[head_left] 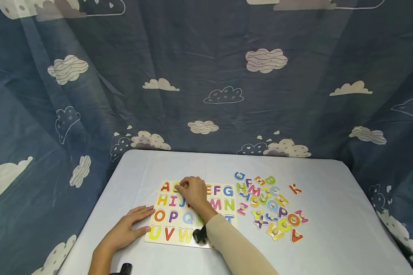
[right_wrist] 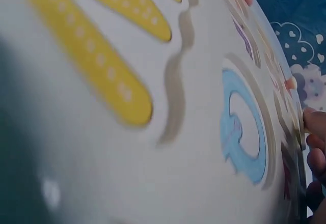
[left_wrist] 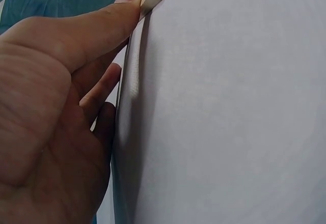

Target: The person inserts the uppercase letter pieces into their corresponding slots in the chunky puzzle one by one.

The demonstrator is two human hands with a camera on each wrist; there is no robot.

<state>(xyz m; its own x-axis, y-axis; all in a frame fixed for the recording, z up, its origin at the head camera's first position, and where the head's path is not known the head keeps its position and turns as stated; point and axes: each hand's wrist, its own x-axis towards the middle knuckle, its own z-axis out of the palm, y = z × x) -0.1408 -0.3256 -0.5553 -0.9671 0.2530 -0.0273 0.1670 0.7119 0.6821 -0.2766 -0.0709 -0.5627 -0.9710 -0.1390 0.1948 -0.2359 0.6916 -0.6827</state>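
A wooden alphabet puzzle board [head_left: 161,241] with rows of coloured letter recesses lies on the table. At its left edge my left hand [head_left: 125,229] rests with fingers stretched out, thumb and fingertips touching the board. In the left wrist view, the thumb [left_wrist: 102,30] reaches the board's edge. My right hand [head_left: 194,191] is over the top row, its fingertips pinching a yellow-green letter B piece [head_left: 175,186], mostly hidden by the hand. Beside it sits a red letter A [head_left: 165,186] with a knob. The right wrist view shows a blue Q recess [right_wrist: 233,91] close up.
Right of the board lie several loose knobbed letters, among them an orange O [head_left: 293,219], a red V [head_left: 296,236] and a red K [head_left: 295,189]. White cloth covers the table [head_left: 330,229]. A dark cloud-patterned curtain [head_left: 192,57] hangs behind.
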